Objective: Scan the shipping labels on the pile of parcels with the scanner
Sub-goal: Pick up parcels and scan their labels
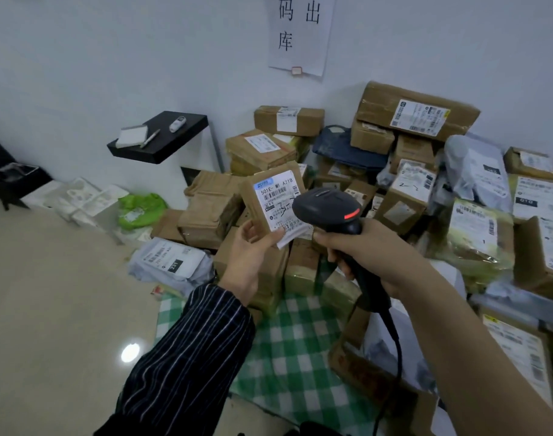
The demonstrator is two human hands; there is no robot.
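The left hand (247,259) holds a small brown parcel (249,196) up near the middle of the view. Its grip is clamped on the parcel's lower edge, with the thumb lying on the bottom of the white shipping label (280,199). The label faces the camera, tilted slightly, with a barcode, the print "501E- M1 A21B" and a black handwritten mark.

At 3 o'clock from the parcel, just beside it, is the black scanner (325,206). Its head overlaps the label's right edge and a red light glows on its side. The right hand (369,256) has its grip wrapped tight round the scanner's handle, and a black cable (394,341) runs from the handle toward 6 o'clock.

The pile of parcels (410,114), mostly brown boxes and grey bags with white labels, fills the view from 12 to 4 o'clock behind both hands. A green checked cloth (287,341) lies under its near edge at 6 o'clock. A green bag (140,209) and a grey mailer (171,262) lie on the floor at 9 o'clock.

At 10 o'clock a black shelf (190,125) on the wall carries a notepad (132,136), a pen (150,138) and a small white device (177,123). A paper sign (300,33) hangs at 12 o'clock.
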